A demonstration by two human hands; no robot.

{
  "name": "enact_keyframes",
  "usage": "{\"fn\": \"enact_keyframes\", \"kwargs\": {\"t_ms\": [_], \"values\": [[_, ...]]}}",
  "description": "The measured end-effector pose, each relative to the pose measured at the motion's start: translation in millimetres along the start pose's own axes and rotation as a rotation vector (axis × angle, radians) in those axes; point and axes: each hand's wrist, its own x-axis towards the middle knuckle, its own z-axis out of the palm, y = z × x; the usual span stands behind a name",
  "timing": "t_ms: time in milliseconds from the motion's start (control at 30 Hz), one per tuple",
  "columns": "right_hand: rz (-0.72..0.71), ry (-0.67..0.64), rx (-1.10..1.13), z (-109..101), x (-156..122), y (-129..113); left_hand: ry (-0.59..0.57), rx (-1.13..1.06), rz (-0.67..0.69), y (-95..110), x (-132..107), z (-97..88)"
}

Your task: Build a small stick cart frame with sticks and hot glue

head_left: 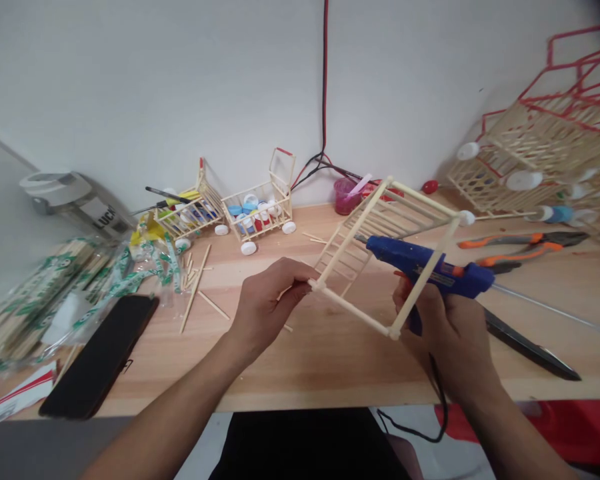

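Note:
My left hand [273,297] pinches the near left corner of a basket frame made of wooden sticks [353,308], which is held tilted above the table. Slatted sides run along the frame's far part, and its near face is an open square. Wrapped round the handle of a blue hot glue gun [430,263] is my right hand [450,327]. The gun points left, its nozzle beside the slats, with part of its body behind one frame stick. A glue stick [555,308] juts out of the gun's back.
Two small stick carts [260,217] with bottle caps stand by the wall. Larger stick carts [545,140] are stacked at right, near orange-handled pliers [525,247]. On the left lie a phone [100,357], packs of sticks [40,293], loose sticks [196,287] and a lidded jar [80,203].

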Motion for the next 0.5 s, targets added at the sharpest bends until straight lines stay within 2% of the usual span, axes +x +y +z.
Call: {"fn": "enact_keyframes", "kwargs": {"t_ms": [100, 200, 500], "values": [[0.074, -0.042, 0.138, -1.1, 1.1, 5.7, 0.043, -0.006, 0.008, -1.0, 1.1, -0.7], [0.112, -0.044, 0.177, -1.2, 2.1, 9.1, 0.059, -0.019, 0.021, -1.1, 1.7, -0.8], [0.013, -0.069, 0.036, 0.9, 4.4, 8.2, -0.020, -0.018, 0.039, 3.0, 0.9, -0.4]]}}
